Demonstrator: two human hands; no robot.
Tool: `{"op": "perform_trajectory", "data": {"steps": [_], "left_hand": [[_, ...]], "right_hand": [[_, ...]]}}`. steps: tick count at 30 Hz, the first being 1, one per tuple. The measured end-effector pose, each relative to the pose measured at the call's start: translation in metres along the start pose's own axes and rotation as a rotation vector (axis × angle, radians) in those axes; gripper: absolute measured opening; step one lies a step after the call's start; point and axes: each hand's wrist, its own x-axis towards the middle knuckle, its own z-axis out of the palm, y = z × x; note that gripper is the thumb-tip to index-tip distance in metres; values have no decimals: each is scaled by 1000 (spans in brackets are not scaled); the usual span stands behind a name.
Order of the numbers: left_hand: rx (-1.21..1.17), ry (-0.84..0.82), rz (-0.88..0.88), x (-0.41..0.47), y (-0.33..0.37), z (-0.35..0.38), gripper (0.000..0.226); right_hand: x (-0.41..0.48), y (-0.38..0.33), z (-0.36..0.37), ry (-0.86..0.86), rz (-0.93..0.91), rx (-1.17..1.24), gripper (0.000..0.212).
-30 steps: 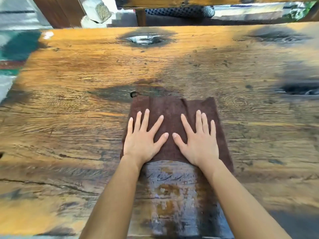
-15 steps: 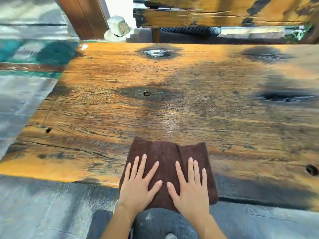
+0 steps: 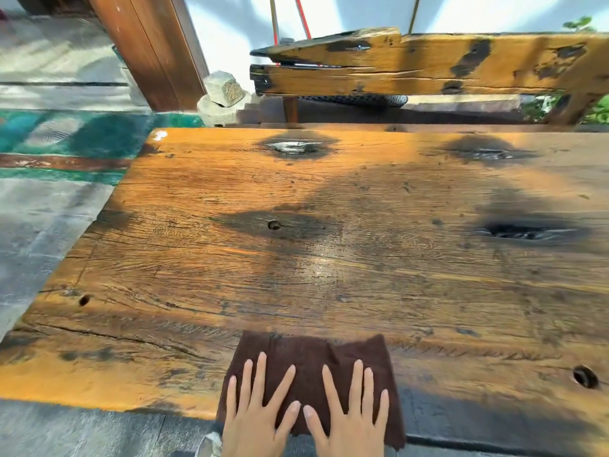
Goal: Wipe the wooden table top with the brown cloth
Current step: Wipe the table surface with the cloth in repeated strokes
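Observation:
The brown cloth (image 3: 309,361) lies flat at the near edge of the wooden table top (image 3: 362,258), its near part hanging over the edge. My left hand (image 3: 260,413) presses on the cloth's left half, fingers spread. Beside it my right hand (image 3: 349,417) presses on the right half, also flat with fingers apart. The thumbs nearly touch. A damp, shiny streak (image 3: 316,268) runs up the middle of the table beyond the cloth.
The table has dark knots and holes (image 3: 527,230), one hole near the right front (image 3: 585,377). A rough wooden bench (image 3: 412,70) stands behind the table. A brown post (image 3: 155,51) and stones (image 3: 224,97) are at the back left. Grey paving (image 3: 39,232) lies to the left.
Both hands have drawn the cloth from the table's middle back to the near edge, leaving a damp streak. The view has pulled back and now shows more of the bench and floor.

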Motion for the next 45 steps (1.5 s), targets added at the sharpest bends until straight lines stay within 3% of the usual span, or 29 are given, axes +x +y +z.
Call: {"op": "perform_trajectory", "data": {"steps": [9,21,37,45], "left_hand": [[2,-13,-64,52,-20,3,68],[42,43,-30,221,-63,-13,74],[9,66,60,592,-111,-62,72],[13,99,68,736,-117,-85,82]], "right_hand": [[61,-1,7,58,-92,-39,85],[234,-44,-11,61,-110,-84,80],[565,-92,-28,14,75,-37,84],[718,-105,-49,77,33,-103,94]]}}
